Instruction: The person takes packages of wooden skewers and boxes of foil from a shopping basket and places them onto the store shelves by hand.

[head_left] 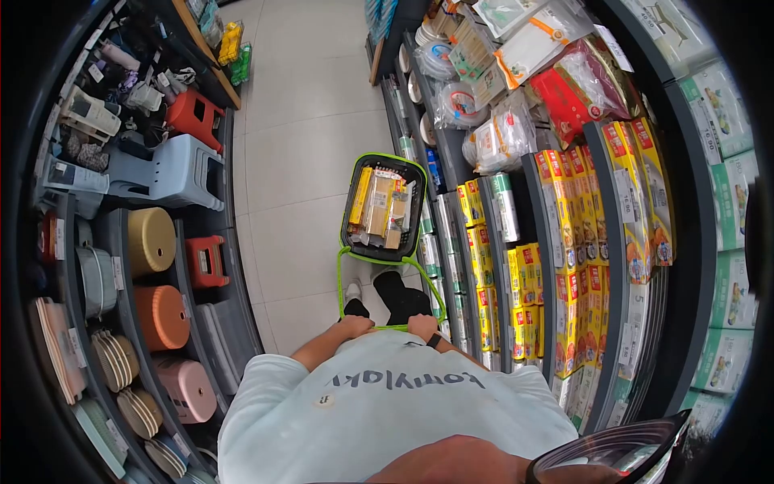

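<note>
A black shopping basket (pixel 345 202) with a bright green rim hangs or stands in front of my legs; I cannot tell whether it touches the floor. Its long green handle (pixel 443 292) reaches back to my waist. My left hand (pixel 355 325) is closed round the left end of the handle's bar, and my right hand (pixel 422 324) is closed round the right end. Inside the basket lie a long yellow box (pixel 360 196), a brown package (pixel 376 204) and other yellow-and-red packs, partly covering one another.
On the right, shelves hold yellow boxes (pixel 569 218), plastic-wrapped bags (pixel 501 133) and a red bag (pixel 576 85). Left shelves hold a blue-grey stool (pixel 181 173), round stools (pixel 163 317) and plates (pixel 117 359). A tiled aisle floor (pixel 302 129) runs ahead between them.
</note>
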### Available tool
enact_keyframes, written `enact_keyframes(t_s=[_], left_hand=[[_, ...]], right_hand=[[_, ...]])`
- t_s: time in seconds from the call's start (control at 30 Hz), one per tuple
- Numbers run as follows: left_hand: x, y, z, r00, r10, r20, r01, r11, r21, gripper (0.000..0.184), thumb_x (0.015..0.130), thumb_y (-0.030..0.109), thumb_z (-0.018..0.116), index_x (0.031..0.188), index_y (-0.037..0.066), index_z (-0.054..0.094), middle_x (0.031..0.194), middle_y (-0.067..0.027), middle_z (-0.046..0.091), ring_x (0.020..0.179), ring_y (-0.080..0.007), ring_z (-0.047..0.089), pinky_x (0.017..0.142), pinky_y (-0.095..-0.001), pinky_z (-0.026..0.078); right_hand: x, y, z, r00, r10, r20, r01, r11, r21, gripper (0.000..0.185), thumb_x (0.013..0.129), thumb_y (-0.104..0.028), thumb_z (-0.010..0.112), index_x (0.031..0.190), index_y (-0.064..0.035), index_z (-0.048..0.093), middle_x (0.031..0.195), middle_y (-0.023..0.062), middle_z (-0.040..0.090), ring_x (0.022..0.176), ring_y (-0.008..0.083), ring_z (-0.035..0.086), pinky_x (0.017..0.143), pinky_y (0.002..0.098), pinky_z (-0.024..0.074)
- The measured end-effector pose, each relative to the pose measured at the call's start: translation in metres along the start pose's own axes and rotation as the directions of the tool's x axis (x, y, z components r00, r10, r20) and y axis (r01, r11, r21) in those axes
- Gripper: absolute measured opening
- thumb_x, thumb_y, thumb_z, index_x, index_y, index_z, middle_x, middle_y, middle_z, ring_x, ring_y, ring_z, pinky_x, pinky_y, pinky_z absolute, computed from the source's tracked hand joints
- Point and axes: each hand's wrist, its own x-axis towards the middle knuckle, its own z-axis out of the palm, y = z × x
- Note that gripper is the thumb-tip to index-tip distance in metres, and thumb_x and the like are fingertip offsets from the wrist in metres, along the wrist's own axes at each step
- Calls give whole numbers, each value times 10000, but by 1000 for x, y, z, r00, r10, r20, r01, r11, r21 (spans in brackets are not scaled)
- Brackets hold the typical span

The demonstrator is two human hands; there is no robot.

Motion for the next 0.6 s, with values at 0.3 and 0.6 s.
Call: enact_keyframes(t_s=[0.3,0.6], left_hand=[[30,2,-37,999,-46,-28,46,999,-5,538,957,581,399,1149,149,658,1078,-171,697,1022,-375,661,831,-515,521],[84,18,-104,991,-116,-60,119,991,63,502,966,562,391,1154,176,652,1125,-141,689,1075,-333,653,858,-570,471]], right_hand=[[36,29,-38,999,-22,41,23,999,-44,217,820,-247,591,828,-120,767,828,133,735,783,316,731,656,444,559],[90,90,-83,995,-88,-42,87,996,-33,211,815,-257,595,811,-132,765,824,126,736,775,306,732,654,440,546]])
